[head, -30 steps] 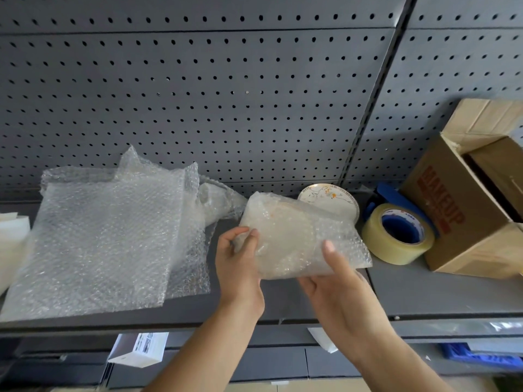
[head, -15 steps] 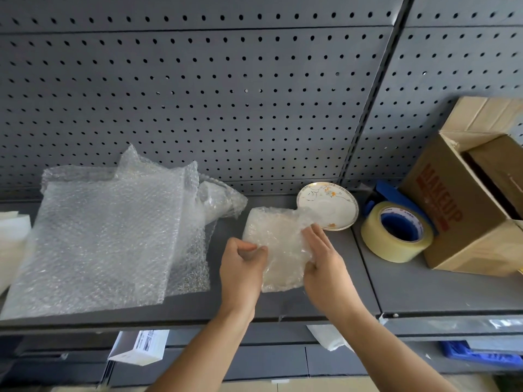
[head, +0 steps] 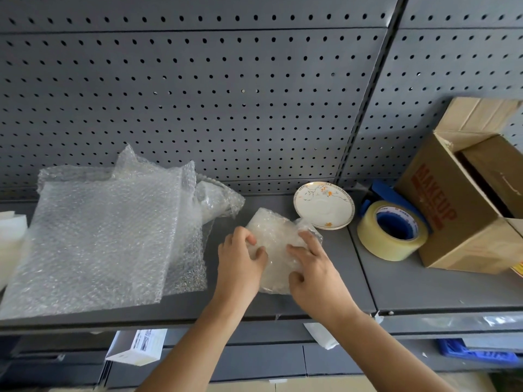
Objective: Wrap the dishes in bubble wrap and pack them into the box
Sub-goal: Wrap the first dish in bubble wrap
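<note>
A dish bundled in bubble wrap [head: 274,241] lies on the grey shelf [head: 424,290]. My left hand [head: 242,260] presses on its left side and my right hand [head: 312,263] grips its right side, folding the wrap over. A bare white plate [head: 324,205] with an orange flower pattern sits just behind the bundle. At the right stands an open cardboard box [head: 464,210] tilted toward me. The dish inside the wrap is hidden.
Loose bubble wrap sheets [head: 96,239] cover the left of the shelf. A roll of clear tape [head: 393,230] on a blue dispenser stands between the plate and the box. A perforated grey back panel [head: 226,94] rises behind. A white item [head: 11,239] sits at the far left.
The wrapped bundle came down from mid-air onto the shelf. Both hands moved onto its top and folded the loose right flap inward, so the bundle is smaller.
</note>
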`<action>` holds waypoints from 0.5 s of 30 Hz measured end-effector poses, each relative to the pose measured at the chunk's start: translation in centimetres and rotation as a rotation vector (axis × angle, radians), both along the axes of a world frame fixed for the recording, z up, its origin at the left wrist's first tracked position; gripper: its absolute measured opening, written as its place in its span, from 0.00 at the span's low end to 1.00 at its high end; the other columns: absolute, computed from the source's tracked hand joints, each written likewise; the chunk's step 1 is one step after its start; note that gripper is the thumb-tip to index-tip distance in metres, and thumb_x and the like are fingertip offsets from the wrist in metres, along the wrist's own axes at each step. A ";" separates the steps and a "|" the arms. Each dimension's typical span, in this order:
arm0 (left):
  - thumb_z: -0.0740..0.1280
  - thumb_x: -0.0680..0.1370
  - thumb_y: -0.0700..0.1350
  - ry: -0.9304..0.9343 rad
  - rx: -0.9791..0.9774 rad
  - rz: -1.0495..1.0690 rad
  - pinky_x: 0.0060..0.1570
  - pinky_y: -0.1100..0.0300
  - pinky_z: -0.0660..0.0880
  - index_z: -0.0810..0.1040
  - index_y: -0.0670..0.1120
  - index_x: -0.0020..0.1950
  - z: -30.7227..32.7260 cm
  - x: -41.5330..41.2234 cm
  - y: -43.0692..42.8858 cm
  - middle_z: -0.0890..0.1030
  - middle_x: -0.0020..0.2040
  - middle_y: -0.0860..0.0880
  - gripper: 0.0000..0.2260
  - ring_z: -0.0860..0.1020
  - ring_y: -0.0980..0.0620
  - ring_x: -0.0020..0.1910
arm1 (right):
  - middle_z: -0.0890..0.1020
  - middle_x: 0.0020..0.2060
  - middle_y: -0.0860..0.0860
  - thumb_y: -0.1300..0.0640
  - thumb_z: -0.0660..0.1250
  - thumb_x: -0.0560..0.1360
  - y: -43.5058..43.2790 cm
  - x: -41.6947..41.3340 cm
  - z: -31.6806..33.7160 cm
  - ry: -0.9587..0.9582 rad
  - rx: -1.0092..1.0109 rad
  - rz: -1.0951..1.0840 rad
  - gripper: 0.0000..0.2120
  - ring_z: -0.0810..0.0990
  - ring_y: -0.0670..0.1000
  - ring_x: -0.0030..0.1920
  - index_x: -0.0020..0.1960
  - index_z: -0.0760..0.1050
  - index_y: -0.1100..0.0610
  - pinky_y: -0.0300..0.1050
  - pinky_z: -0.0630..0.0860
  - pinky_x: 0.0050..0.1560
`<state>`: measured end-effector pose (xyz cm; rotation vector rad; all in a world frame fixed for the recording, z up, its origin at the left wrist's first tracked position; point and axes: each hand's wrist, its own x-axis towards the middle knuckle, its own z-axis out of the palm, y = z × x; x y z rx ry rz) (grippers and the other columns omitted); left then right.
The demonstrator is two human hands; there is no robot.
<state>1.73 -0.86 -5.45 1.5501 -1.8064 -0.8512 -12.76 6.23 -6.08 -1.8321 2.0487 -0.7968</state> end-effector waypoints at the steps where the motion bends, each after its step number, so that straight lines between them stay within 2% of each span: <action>1: 0.69 0.79 0.43 0.020 -0.013 -0.010 0.54 0.52 0.75 0.71 0.51 0.55 -0.1 0.0 0.1 0.72 0.54 0.54 0.09 0.72 0.50 0.57 | 0.62 0.74 0.51 0.65 0.61 0.71 0.0 0.1 -0.1 -0.018 0.002 0.006 0.21 0.73 0.57 0.68 0.63 0.76 0.60 0.29 0.67 0.53; 3: 0.69 0.79 0.40 0.072 -0.081 -0.038 0.58 0.55 0.73 0.71 0.54 0.61 -0.3 0.1 0.5 0.69 0.61 0.56 0.15 0.71 0.53 0.61 | 0.61 0.74 0.49 0.62 0.60 0.72 0.2 0.1 -0.3 -0.109 -0.009 0.005 0.22 0.75 0.53 0.66 0.65 0.76 0.60 0.27 0.68 0.55; 4: 0.69 0.79 0.39 0.076 -0.111 -0.057 0.59 0.56 0.72 0.70 0.56 0.64 -0.3 0.1 0.5 0.68 0.63 0.57 0.19 0.71 0.54 0.62 | 0.61 0.73 0.48 0.62 0.61 0.74 0.4 0.1 -0.1 -0.192 -0.018 -0.020 0.21 0.76 0.47 0.63 0.66 0.76 0.59 0.27 0.70 0.54; 6: 0.68 0.79 0.39 0.044 -0.119 -0.077 0.60 0.54 0.73 0.69 0.59 0.69 -0.5 0.2 0.3 0.68 0.66 0.57 0.23 0.71 0.53 0.64 | 0.63 0.72 0.46 0.66 0.64 0.75 0.8 0.2 0.6 -0.448 -0.053 -0.083 0.18 0.71 0.35 0.64 0.63 0.78 0.55 0.29 0.73 0.55; 7: 0.68 0.79 0.40 0.030 -0.108 -0.077 0.61 0.53 0.73 0.69 0.59 0.70 -0.6 0.3 0.2 0.68 0.67 0.57 0.24 0.71 0.52 0.65 | 0.65 0.71 0.45 0.65 0.66 0.74 1.1 0.3 0.6 -0.608 -0.093 -0.136 0.18 0.68 0.33 0.67 0.61 0.79 0.52 0.33 0.74 0.59; 9: 0.68 0.80 0.40 0.025 -0.089 -0.074 0.61 0.55 0.72 0.71 0.59 0.71 -0.8 0.5 0.0 0.69 0.67 0.56 0.23 0.71 0.50 0.65 | 0.71 0.68 0.43 0.59 0.70 0.71 1.6 0.6 0.7 -0.935 -0.143 -0.287 0.18 0.72 0.43 0.69 0.59 0.79 0.45 0.48 0.75 0.66; 10: 0.68 0.80 0.41 0.034 -0.078 -0.073 0.61 0.57 0.71 0.71 0.59 0.71 -0.9 0.6 0.0 0.68 0.66 0.56 0.23 0.71 0.50 0.65 | 0.75 0.67 0.44 0.57 0.71 0.70 1.9 0.7 0.9 -1.106 -0.155 -0.361 0.20 0.74 0.49 0.68 0.61 0.77 0.44 0.54 0.75 0.67; 12: 0.68 0.80 0.40 0.062 -0.059 -0.071 0.60 0.59 0.70 0.71 0.59 0.71 -1.0 0.7 0.0 0.68 0.65 0.56 0.23 0.71 0.52 0.65 | 0.80 0.64 0.48 0.55 0.70 0.74 2.3 0.7 1.6 -1.489 -0.184 -0.463 0.20 0.80 0.52 0.64 0.65 0.75 0.47 0.55 0.75 0.64; 14: 0.69 0.79 0.40 0.072 -0.062 -0.072 0.60 0.61 0.68 0.72 0.59 0.70 -1.2 0.8 -0.1 0.68 0.64 0.56 0.23 0.71 0.52 0.64 | 0.84 0.56 0.54 0.54 0.62 0.81 2.6 0.1 2.8 -1.807 -0.155 -0.490 0.12 0.84 0.53 0.55 0.61 0.76 0.56 0.51 0.76 0.59; 15: 0.69 0.80 0.40 0.075 -0.065 -0.072 0.59 0.62 0.68 0.72 0.59 0.70 -1.2 0.8 -0.1 0.68 0.64 0.56 0.22 0.71 0.52 0.64 | 0.84 0.54 0.57 0.53 0.59 0.82 2.7 -0.3 3.1 -1.907 -0.128 -0.494 0.14 0.84 0.55 0.54 0.60 0.77 0.59 0.51 0.76 0.59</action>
